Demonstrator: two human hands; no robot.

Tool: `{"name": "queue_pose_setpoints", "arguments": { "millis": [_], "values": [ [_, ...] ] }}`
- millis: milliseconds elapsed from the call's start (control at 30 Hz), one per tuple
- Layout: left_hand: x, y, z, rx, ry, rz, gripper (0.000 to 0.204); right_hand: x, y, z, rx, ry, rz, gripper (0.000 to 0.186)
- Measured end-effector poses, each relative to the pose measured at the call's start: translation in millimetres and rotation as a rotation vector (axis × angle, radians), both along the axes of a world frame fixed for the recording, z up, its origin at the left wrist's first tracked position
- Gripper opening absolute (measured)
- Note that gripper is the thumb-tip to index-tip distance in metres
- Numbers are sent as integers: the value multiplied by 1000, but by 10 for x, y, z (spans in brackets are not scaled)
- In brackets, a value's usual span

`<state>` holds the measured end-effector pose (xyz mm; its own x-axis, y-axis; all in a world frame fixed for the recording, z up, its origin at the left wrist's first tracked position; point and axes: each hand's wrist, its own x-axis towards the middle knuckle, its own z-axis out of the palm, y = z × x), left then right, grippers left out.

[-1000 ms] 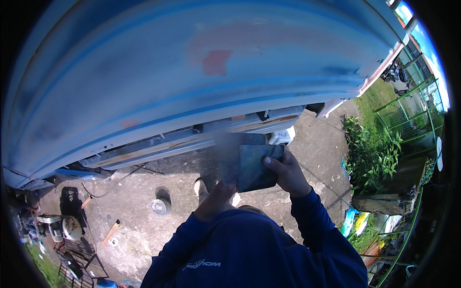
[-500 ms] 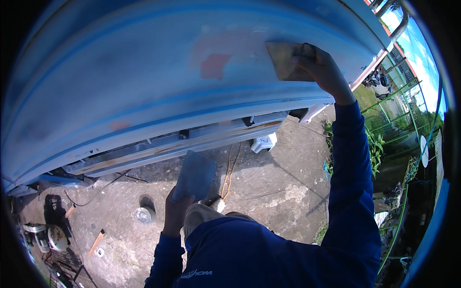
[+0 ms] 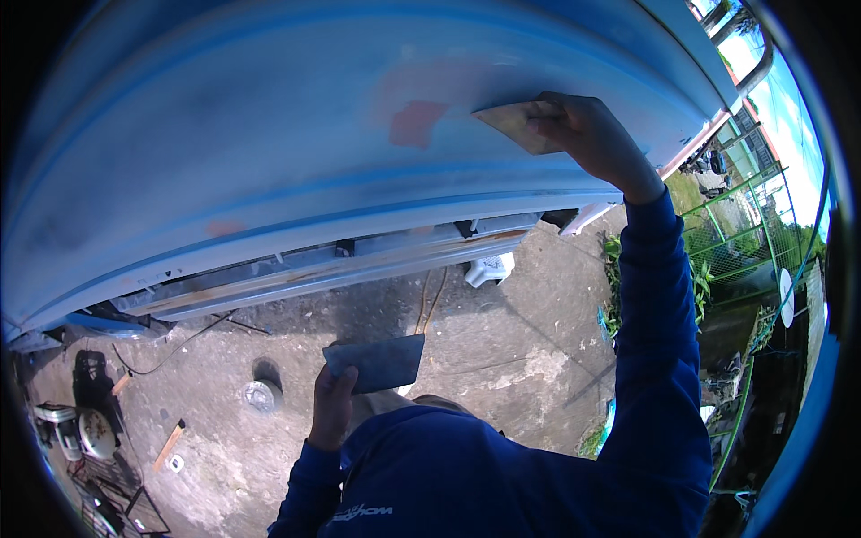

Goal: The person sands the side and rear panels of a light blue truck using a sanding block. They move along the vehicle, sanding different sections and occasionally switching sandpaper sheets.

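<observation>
A large light-blue vehicle-like body panel (image 3: 269, 134) curves across the far side, with a reddish filler patch (image 3: 417, 123) on it. My right hand (image 3: 596, 134), arm stretched out, is closed on a thin tan putty spreader (image 3: 516, 121). The spreader is tilted, its left corner at or very close to the panel, right of the patch; firm contact cannot be told. Lower down, by my body, my left hand (image 3: 334, 399) grips a flat grey rectangular plate (image 3: 381, 363) by its left end, thumb on top. Whatever may lie on the plate is too dim to make out.
Under the panel runs a rusty rail (image 3: 359, 273). A white plastic stool (image 3: 490, 270) stands beneath its right end. On the concrete floor are a round can (image 3: 263, 395), a wooden piece (image 3: 169, 446) and a cord (image 3: 435, 300). Green fencing (image 3: 744, 229) and plants border the right.
The spreader has tipped from facing me broadly to a steeper slant, its left corner shifting left and down. My left hand has lowered the plate and turned it from upright to sideways.
</observation>
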<state>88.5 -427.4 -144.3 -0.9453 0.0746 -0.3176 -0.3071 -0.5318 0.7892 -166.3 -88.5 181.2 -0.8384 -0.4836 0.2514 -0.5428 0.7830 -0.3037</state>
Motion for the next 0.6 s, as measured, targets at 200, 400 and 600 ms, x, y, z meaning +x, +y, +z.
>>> {"name": "queue_pose_setpoints", "arguments": {
  "millis": [200, 400, 600],
  "values": [
    [-25, 14, 106, -51, -20, -72, 36, -19, -394, -272, 253, 115, 85, 26],
    [-70, 79, 266, -143, -102, -107, 44, 5, -529, -371, 258, 124, 163, 23],
    [-17, -8, 222, -191, -56, -138, 50, 559, -508, -447, 274, -308, 85, 22]
  ]
}}
